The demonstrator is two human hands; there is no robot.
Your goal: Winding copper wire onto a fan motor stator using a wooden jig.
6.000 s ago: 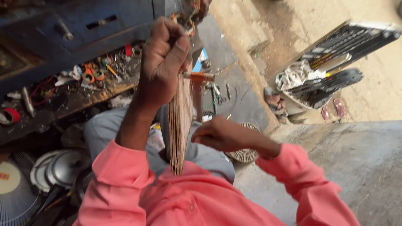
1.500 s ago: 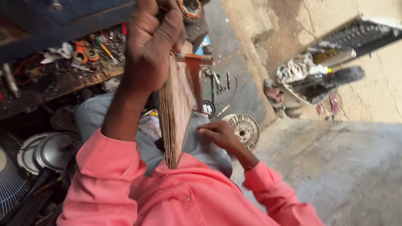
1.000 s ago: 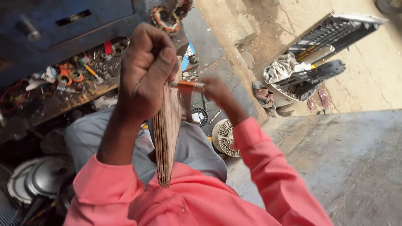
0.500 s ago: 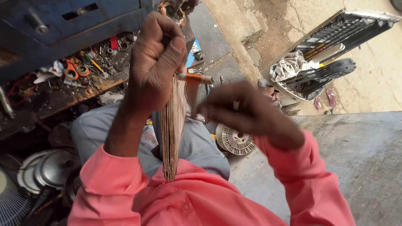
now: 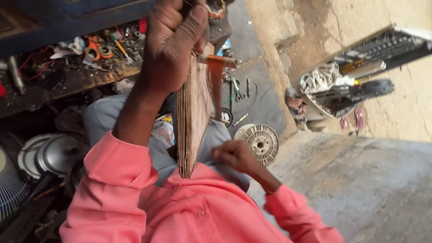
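My left hand is raised and grips the top of a flat wooden board, which stands on edge against my lap and pink shirt. A band of thin copper wire is wound around a short peg near the board's top and hangs down its right face. My right hand is low, just right of the board's bottom end, with its fingers pinched together on a fine strand of the wire that is barely visible.
A cluttered dark shelf with scissors and small tools runs along the upper left. Round metal covers lie at the left. A ribbed metal disc lies on the floor. A parked two-wheeler is at the right, by a concrete slab.
My right hand has dropped from beside the peg at the board's top down to the board's lower end by my lap. My left hand keeps holding the board upright.
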